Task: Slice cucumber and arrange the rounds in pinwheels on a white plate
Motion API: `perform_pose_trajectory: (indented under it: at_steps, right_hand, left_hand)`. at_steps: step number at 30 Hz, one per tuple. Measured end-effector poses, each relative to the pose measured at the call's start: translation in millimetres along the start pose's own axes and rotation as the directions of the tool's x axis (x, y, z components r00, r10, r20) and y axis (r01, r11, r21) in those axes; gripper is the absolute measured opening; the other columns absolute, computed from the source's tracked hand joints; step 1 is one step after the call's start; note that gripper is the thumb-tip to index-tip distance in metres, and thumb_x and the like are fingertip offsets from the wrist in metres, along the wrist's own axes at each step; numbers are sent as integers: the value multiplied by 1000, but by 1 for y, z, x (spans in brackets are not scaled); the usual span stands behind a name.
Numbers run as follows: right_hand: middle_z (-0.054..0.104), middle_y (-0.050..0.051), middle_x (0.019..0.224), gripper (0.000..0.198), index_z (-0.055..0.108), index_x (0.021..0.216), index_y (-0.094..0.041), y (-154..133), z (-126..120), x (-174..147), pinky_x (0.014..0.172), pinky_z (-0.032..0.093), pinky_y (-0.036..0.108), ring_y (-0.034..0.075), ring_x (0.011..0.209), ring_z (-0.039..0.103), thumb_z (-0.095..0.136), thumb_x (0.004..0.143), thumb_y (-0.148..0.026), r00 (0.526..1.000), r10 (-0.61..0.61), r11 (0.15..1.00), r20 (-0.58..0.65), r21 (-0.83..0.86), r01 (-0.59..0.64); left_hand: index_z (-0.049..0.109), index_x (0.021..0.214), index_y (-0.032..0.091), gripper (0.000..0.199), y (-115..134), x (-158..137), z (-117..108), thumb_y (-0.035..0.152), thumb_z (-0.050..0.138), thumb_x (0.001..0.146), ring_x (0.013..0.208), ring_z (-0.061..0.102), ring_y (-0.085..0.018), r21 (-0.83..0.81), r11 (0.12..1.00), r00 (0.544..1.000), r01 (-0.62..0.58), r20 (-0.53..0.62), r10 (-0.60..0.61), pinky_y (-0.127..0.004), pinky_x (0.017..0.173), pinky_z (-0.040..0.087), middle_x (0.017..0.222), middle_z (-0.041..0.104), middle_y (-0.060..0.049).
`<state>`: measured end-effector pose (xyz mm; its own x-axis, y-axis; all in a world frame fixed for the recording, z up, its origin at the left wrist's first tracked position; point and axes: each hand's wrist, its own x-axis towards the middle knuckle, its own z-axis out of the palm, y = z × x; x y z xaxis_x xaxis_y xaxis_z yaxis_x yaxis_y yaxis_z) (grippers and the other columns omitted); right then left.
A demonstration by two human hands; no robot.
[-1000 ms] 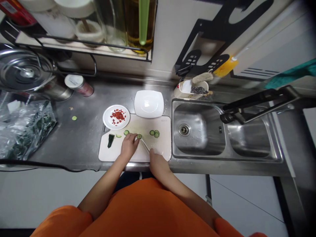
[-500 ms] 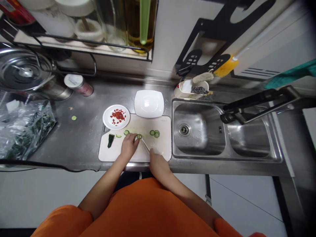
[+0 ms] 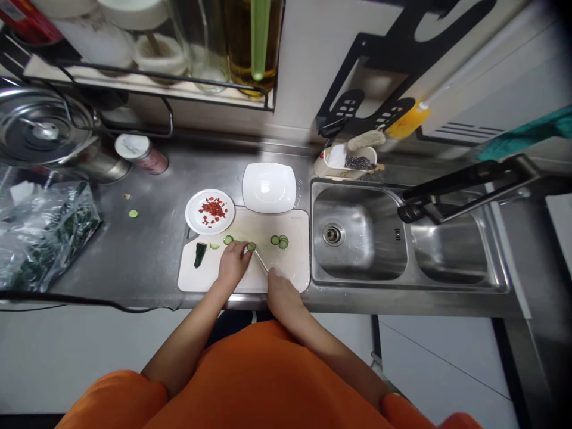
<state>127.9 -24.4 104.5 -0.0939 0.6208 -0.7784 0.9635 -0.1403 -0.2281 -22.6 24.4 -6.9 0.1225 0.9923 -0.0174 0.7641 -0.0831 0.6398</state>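
Observation:
My left hand (image 3: 234,261) is closed, thumb and fingertips pinching a cucumber slice (image 3: 251,246) over the white cutting board (image 3: 241,280). My right hand (image 3: 282,292) is wrapped round the handle of a knife (image 3: 261,260), whose thin blade reaches up and left to that slice. To the right lie several overlapping cucumber slices (image 3: 282,243). Left of my left hand are another slice (image 3: 228,239), a few pale slivers (image 3: 214,245) and a dark green cucumber piece (image 3: 200,255). A white plate with chopped red pieces (image 3: 213,208) overlaps the board's upper left corner.
A white square plate (image 3: 269,188) stands behind the board. The double steel sink (image 3: 357,235) with a black faucet (image 3: 456,185) lies to the right. Leftward are a bag of greens (image 3: 58,238), a steel pot (image 3: 49,128) and a pink jar (image 3: 143,154). A condiment shelf (image 3: 147,83) hangs above.
My right hand has shifted slightly left with the knife, whose tip stays at the slice. The left hand keeps its pinch, and the other things stay in place.

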Motion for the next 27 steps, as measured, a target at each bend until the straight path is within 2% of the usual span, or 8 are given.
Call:
perform_pose_trajectory:
  at_steps: [6, 15, 20, 23, 27]
  right_hand:
    - [64, 18, 101, 44, 40, 125, -8, 5, -1, -8, 79, 46, 33, 26, 102, 60, 31, 82, 1, 999, 11, 1000, 35, -26, -11]
    - [65, 15, 96, 42, 45, 119, -13, 36, 5, -23, 72, 45, 31, 25, 96, 62, 34, 80, 0, 996, 37, 999, 79, -20, -35]
    - [65, 14, 93, 41, 46, 116, -14, 36, 5, -28, 71, 44, 30, 25, 95, 62, 32, 79, 1, 996, 47, 999, 76, -6, -47]
    - [65, 14, 94, 41, 46, 116, -14, 37, 6, -28, 70, 44, 30, 25, 94, 62, 33, 80, 0, 996, 52, 999, 77, -2, -52]
    - [66, 13, 90, 43, 46, 117, -14, 45, 8, -25, 70, 44, 29, 24, 92, 63, 34, 79, 1, 998, 58, 998, 36, -12, -57]
  left_hand:
    - [65, 96, 20, 20, 2, 3, -1, 26, 56, 80, 85, 58, -20, -6, 1000, 1000, 16, 4, -16, -31, 82, 47, 90, 64, -6]
    - [62, 79, 19, 13, 13, 12, -3, 30, 55, 80, 74, 55, -20, 30, 991, 992, 127, 19, -127, -32, 70, 44, 75, 61, -5]
    - [56, 71, 20, 11, 18, 16, -1, 19, 50, 79, 77, 54, -20, 41, 998, 997, 46, 58, -49, -32, 72, 43, 74, 58, -6]
    - [55, 72, 20, 12, 20, 16, -1, 17, 46, 81, 74, 54, -19, 31, 999, 995, 26, 92, -29, -30, 70, 42, 74, 59, -5]
    - [56, 82, 21, 7, 13, 15, -13, 22, 50, 81, 68, 56, -18, 16, 991, 990, 134, 50, -135, -29, 66, 41, 72, 61, -2]
